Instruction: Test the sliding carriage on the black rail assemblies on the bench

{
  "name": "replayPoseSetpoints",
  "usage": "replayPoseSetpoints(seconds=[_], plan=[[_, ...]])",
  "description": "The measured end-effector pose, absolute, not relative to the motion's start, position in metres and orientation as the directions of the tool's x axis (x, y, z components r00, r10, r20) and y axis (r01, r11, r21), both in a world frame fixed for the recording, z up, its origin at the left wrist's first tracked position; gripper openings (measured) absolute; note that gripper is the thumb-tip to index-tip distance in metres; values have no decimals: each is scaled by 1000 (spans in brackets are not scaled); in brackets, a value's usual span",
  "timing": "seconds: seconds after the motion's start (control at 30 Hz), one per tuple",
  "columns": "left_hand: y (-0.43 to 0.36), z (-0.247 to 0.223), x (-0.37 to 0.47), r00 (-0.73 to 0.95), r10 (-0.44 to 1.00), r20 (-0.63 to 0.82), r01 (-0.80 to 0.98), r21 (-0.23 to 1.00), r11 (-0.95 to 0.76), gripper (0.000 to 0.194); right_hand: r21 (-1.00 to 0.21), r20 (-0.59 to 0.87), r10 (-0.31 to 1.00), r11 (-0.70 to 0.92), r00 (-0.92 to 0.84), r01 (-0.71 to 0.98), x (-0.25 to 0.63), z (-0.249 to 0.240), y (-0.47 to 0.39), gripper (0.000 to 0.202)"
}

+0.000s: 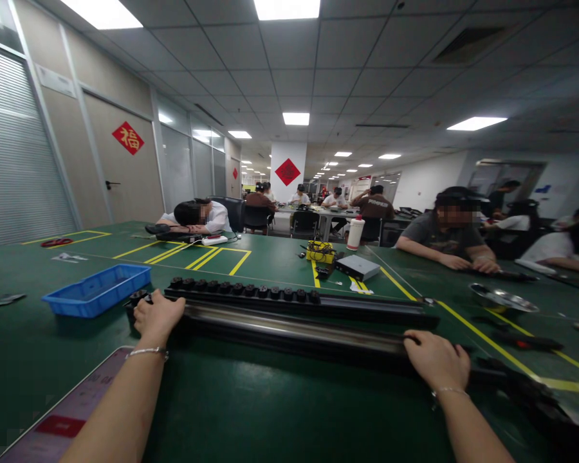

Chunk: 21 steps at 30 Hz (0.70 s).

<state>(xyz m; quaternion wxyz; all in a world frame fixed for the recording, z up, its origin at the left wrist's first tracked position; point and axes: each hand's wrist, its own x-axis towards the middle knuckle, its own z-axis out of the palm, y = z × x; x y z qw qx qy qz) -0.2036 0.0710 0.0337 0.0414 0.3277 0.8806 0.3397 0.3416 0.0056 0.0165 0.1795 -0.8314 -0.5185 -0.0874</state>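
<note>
A long black bar with a shiny metal channel point(289, 328) lies across the green table in front of me. My left hand point(158, 316) is wrapped round its left end, fingers closed. At the right end, my right hand point(438, 361) grips the same bar, its fingers curled over the edge. Just behind it lies a second long black rail point(367, 308), with a row of small black round parts point(251, 290) along its left half. The undersides of both hands' grips are hidden.
A blue tray point(96, 292) stands at left, a large phone or tablet point(72, 405) near my left forearm. Farther back are a grey box point(358, 267), a white bottle point(355, 233) and a metal bowl point(504, 299). A person point(448, 231) leans on the table at right.
</note>
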Motion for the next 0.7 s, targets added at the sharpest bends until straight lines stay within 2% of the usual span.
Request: replayPoseSetpoints(seconds=[0.17, 0.37, 0.7], plan=[[71, 33, -204, -793, 588, 159, 540, 629, 559, 79, -194, 309, 837, -409, 451, 892, 342, 16, 7, 37], [78, 28, -210, -793, 600, 102, 500, 671, 547, 80, -213, 297, 845, -395, 445, 894, 343, 17, 7, 37], [76, 30, -212, -802, 572, 169, 527, 652, 545, 74, -209, 332, 827, -405, 454, 890, 342, 19, 5, 32]])
